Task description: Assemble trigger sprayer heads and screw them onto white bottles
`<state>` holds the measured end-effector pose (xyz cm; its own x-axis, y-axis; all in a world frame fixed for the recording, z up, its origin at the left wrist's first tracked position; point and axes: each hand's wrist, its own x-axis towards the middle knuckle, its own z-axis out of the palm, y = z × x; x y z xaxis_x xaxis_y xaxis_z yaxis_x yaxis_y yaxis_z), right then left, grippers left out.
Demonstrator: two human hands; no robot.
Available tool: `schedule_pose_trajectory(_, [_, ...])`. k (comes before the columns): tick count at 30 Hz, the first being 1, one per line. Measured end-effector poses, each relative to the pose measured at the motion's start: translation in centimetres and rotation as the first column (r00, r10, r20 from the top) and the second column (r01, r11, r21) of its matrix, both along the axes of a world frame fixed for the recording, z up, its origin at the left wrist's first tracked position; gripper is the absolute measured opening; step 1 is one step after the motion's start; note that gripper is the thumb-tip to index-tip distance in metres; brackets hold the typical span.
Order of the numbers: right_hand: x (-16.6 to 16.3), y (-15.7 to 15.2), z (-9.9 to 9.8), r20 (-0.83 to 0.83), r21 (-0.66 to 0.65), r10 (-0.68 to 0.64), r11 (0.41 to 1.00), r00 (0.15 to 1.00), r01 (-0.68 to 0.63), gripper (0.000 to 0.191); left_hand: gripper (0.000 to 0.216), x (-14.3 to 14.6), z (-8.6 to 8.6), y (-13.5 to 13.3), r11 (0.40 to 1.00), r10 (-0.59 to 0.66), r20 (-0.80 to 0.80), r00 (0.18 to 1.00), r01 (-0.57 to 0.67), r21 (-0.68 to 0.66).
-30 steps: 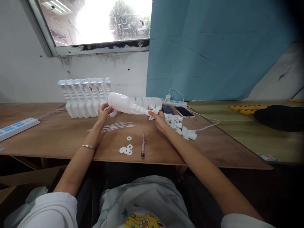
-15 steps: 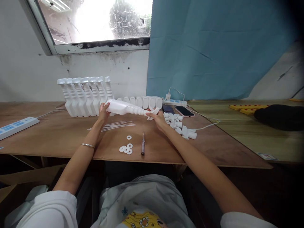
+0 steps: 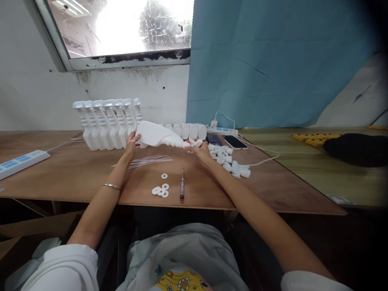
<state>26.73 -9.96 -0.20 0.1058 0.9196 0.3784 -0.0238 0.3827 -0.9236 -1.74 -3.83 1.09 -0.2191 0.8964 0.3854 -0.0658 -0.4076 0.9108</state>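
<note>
A white plastic bottle [image 3: 156, 134] is held lengthwise above the table, its base to the left and its ribbed neck to the right. My left hand [image 3: 132, 143] is closed around the base end. At the neck, my right hand [image 3: 201, 152] grips a white spray head [image 3: 195, 143], partly hidden by the fingers. Below lie several thin white tubes [image 3: 150, 161], several flat white rings [image 3: 162, 190] and a screwdriver [image 3: 182, 186] with a clear handle. Just right of my right hand is a pile of loose white spray heads [image 3: 226, 155].
Upright white bottles [image 3: 104, 125] with spray tops stand in a row at the back left. More white bottles [image 3: 194, 131] lie behind my hands, base outward. A phone [image 3: 235, 142], a cable and power strips [image 3: 26, 161] are on the table; a black item [image 3: 354, 150] is far right.
The bottle has turned about its length, so its broad flat side now faces me. Both hands stay in nearly the same places, still gripping it.
</note>
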Motion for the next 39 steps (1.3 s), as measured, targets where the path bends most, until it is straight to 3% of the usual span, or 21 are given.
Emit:
schedule_pose_trajectory(5, [-0.2, -0.3, 0.1, -0.013, -0.023, 0.022, 0.999, 1.0, -0.022, 0.038, 0.047, 0.1, -0.3, 0.1, 0.991, -0.052, 0.033, 0.998, 0.048, 0.123])
schedule_pose_trajectory(9, [-0.4, -0.5, 0.3, -0.069, -0.102, 0.052, 0.993, 0.996, -0.059, 0.036, 0.054, 0.0, -0.1, 0.0, 0.987, 0.054, 0.036, 0.998, -0.059, 0.153])
schedule_pose_trajectory(12, [-0.3, -0.6, 0.4, -0.068, -0.108, 0.041, 0.993, 0.997, -0.048, 0.036, 0.053, 0.3, 0.3, -0.5, 0.997, -0.058, 0.093, 0.994, 0.052, 0.065])
schedule_pose_trajectory(15, [-0.2, -0.4, 0.2, -0.024, -0.065, 0.038, 0.997, 0.999, -0.04, 0.037, 0.034, 0.7, 0.7, -1.4, 0.972, -0.234, 0.257, 0.938, 0.226, 0.061])
schedule_pose_trajectory(19, [-0.2, -0.3, 0.0, 0.021, -0.024, 0.038, 0.999, 0.999, -0.037, 0.037, 0.026, 1.1, 1.3, -2.0, 0.961, -0.278, 0.366, 0.888, 0.254, 0.113])
schedule_pose_trajectory(24, [-0.3, -0.3, -0.2, -0.003, -0.047, 0.017, 0.999, 1.0, -0.017, 0.037, 0.033, 0.7, 1.2, -1.6, 0.986, -0.158, 0.292, 0.943, 0.169, -0.013])
schedule_pose_trajectory(31, [0.1, 0.2, 0.1, -0.132, -0.09, -0.052, 0.995, 0.99, 0.041, 0.037, 0.039, 0.7, 0.8, -2.0, 0.986, -0.15, 0.08, 0.985, 0.156, -0.067])
schedule_pose_trajectory(36, [0.2, 0.1, 0.5, -0.142, -0.078, -0.081, 0.994, 0.987, 0.07, 0.036, 0.03, 0.6, 0.9, -1.9, 0.959, -0.27, 0.298, 0.916, 0.283, -0.003])
schedule_pose_trajectory(39, [0.0, 0.0, 0.4, -0.117, -0.071, -0.048, 0.997, 0.992, 0.04, 0.038, 0.037, 0.2, 1.0, -1.9, 0.958, -0.272, 0.38, 0.884, 0.285, 0.023])
